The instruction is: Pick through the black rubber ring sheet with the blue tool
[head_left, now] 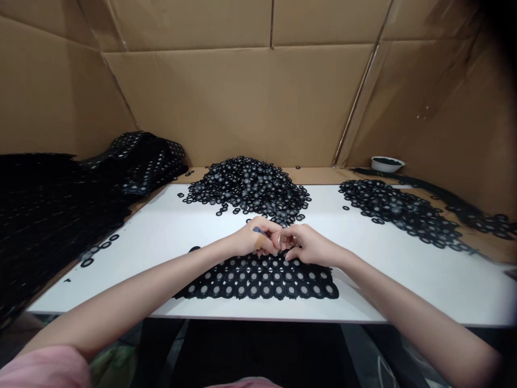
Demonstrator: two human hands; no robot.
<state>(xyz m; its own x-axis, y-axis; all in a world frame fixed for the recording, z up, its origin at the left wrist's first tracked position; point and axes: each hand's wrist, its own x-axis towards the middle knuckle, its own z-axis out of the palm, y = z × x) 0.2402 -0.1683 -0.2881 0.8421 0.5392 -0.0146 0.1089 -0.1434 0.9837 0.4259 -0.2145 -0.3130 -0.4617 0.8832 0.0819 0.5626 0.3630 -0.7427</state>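
Observation:
My left hand (260, 237) is closed around a thin tool with a blue end (258, 230); its kind is hidden by my fingers. Close against it, my right hand (301, 243) pinches with thumb and fingertips. A small whitish bit shows between the two hands, too small to name. Beneath both lies a black rubber-like sheet of joined rings (242, 291), with light round centres in rows. My hands are over the sheet's far edge, and they cover part of it.
A heap of loose black rings (246, 186) stands behind my hands on the white table (153, 231). Another pile of rings (398, 210) spreads at the right, near a white bowl (386, 164) with dark contents. Black perforated sheets (141, 159) are stacked at the left. Cardboard walls (234, 102) enclose the table.

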